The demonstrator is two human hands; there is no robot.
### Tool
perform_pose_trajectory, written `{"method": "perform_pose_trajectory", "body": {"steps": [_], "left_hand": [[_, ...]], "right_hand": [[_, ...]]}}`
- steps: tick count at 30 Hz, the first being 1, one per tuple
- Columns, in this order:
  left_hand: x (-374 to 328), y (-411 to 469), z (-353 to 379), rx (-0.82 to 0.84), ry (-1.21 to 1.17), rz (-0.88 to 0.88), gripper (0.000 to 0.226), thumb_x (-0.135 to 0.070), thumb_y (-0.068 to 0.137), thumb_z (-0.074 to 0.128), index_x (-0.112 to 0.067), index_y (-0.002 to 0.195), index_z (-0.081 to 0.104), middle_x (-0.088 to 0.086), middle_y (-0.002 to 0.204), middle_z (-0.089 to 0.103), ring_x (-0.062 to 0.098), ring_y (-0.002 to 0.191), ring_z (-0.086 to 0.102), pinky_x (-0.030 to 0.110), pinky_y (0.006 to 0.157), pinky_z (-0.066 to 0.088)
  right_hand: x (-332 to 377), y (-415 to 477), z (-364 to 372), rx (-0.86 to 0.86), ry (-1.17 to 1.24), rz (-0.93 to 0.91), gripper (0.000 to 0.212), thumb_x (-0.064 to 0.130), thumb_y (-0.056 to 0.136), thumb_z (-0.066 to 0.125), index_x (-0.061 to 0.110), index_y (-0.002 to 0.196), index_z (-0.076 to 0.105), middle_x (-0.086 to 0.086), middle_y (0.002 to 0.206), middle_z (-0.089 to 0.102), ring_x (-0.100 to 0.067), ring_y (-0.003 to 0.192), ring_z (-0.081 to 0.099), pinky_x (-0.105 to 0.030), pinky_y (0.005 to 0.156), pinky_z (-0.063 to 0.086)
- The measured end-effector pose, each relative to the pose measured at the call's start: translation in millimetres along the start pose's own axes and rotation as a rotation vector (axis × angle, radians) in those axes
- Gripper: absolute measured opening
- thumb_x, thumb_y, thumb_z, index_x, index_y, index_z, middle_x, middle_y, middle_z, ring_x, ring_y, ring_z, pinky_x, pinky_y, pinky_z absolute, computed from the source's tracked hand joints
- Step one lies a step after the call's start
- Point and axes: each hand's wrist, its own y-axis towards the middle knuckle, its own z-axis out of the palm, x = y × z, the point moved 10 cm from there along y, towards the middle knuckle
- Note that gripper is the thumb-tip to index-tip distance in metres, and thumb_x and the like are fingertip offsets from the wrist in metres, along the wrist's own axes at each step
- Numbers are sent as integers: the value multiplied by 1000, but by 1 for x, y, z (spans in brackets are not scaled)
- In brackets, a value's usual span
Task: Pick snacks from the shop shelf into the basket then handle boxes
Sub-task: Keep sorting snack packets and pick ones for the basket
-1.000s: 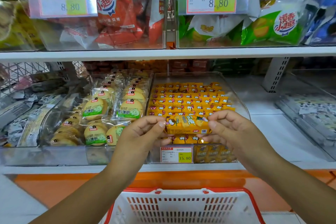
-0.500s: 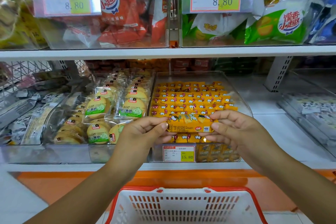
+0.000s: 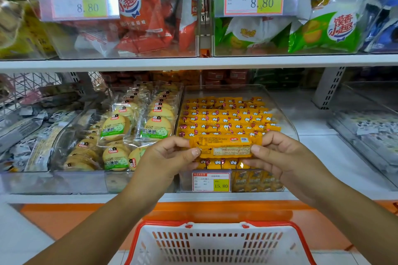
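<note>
- A person holds 1 yellow snack bar (image 3: 226,146) level, just above the front edge of the clear bin (image 3: 287,122), with the bar's printed back turned up.
- The left hand (image 3: 165,155) pinches the bar's left end, thumb and fingers (image 3: 195,152) clamped on the wrapper.
- The right hand (image 3: 280,155) pinches the right end the same way, clamped tight on the wrapper.
- The bin itself is packed with rows of matching yellow bars, and a price tag (image 3: 211,182) reading 15.80 sits on its front.
- Just left of the bin, round cookie packs (image 3: 116,129) with green labels fill a second clear tray.
- Below the bin and under both hands stands the white basket (image 3: 215,225) with a red rim; its bottom is out of view.
- Above the bin, the upper shelf (image 3: 193,63) carries red bags (image 3: 146,28) and green bags (image 3: 323,32), each behind a tag marked 8.80.
</note>
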Motion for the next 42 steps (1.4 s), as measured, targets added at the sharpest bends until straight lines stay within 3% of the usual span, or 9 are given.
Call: {"method": "perform_pose_trajectory", "body": {"steps": [4, 10, 13, 16, 19, 26, 32, 37, 42], "left_hand": [[3, -1, 8, 50, -71, -13, 24, -15, 73, 70, 0, 87, 58, 14, 99, 74, 25, 95, 73, 27, 77, 59], [4, -2, 8, 26, -19, -23, 30, -25, 75, 69, -10, 97, 54, 5, 88, 73, 24, 84, 73, 49, 87, 55], [-2, -4, 12, 35, -49, 4, 40, -24, 77, 67, -16, 114, 53, 7, 104, 74, 29, 88, 72, 35, 68, 57], [-4, -6, 13, 13, -2, 21, 33, -25, 80, 65, -15, 111, 60, 10, 102, 74, 30, 84, 72, 26, 58, 54], [-3, -6, 10, -23, 38, 26, 26, -25, 80, 65, -14, 103, 70, 11, 92, 74, 28, 83, 73, 24, 58, 56], [-2, -5, 11, 14, 50, -23, 34, 1, 85, 66, -18, 113, 67, 6, 89, 77, 14, 75, 73, 19, 62, 55], [-2, -5, 13, 17, 171, 23, 24, -16, 87, 63, -14, 110, 67, 11, 80, 74, 17, 68, 72, 20, 58, 55], [-4, -6, 15, 11, 255, 35, 12, -18, 94, 58, -14, 96, 69, 14, 69, 71, 15, 57, 69, 21, 54, 55], [-5, -4, 16, 22, 412, 65, 14, -25, 96, 57, -19, 91, 68, 8, 67, 72, 15, 54, 67, 26, 55, 55]], "right_hand": [[2, -1, -1, -50, 24, -22, 17, 15, 73, 69, 7, 73, 54, -21, 99, 73, -30, 100, 72, -27, 80, 60], [5, -3, 4, -57, 4, -31, 21, 14, 76, 64, 5, 91, 54, -16, 102, 75, -32, 94, 73, -27, 73, 60], [6, -3, 5, -56, -7, -38, 28, 13, 80, 63, 11, 106, 52, -13, 108, 74, -37, 89, 73, -28, 67, 61], [5, -3, 3, -79, -48, -49, 13, 11, 88, 60, 11, 100, 59, -13, 105, 74, -37, 85, 74, -27, 63, 59], [1, -2, 3, -62, -52, -38, 18, 16, 86, 60, 8, 101, 63, -15, 100, 74, -35, 88, 74, -28, 69, 61], [-2, 0, 2, -63, -88, -17, 41, 17, 72, 69, 13, 112, 64, -7, 105, 75, -32, 91, 74, -31, 77, 61], [0, -1, -1, -93, -157, -17, 41, 33, 76, 64, 19, 114, 61, -16, 86, 75, -29, 79, 74, -29, 68, 59], [-1, -2, 2, -85, -194, -14, 50, 34, 71, 68, 19, 118, 61, -6, 98, 75, -25, 85, 75, -25, 65, 58], [-6, 2, 0, -112, -199, -4, 41, 31, 77, 66, 12, 113, 62, -4, 101, 76, -25, 91, 74, -41, 83, 57]]}}
